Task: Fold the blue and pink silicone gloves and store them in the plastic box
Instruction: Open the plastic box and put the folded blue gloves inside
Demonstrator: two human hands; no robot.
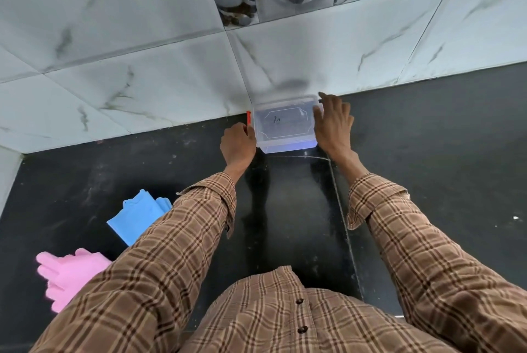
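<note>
A clear plastic box (285, 127) with its lid on stands at the back of the black counter, against the tiled wall. A red latch (248, 118) sticks up on its left side. My left hand (238, 145) is closed against the box's left end by that latch. My right hand (333, 124) grips the right end, fingers over the lid's edge. The blue glove (137, 217) lies flat on the counter at the left, partly under my left sleeve. The pink glove (67, 274) lies nearer, at the far left, fingers pointing left.
The black stone counter (427, 153) runs from the marbled wall tiles (142, 53) toward me, with a seam line right of centre. A side wall bounds the counter at the far left. My checked sleeves cross the middle.
</note>
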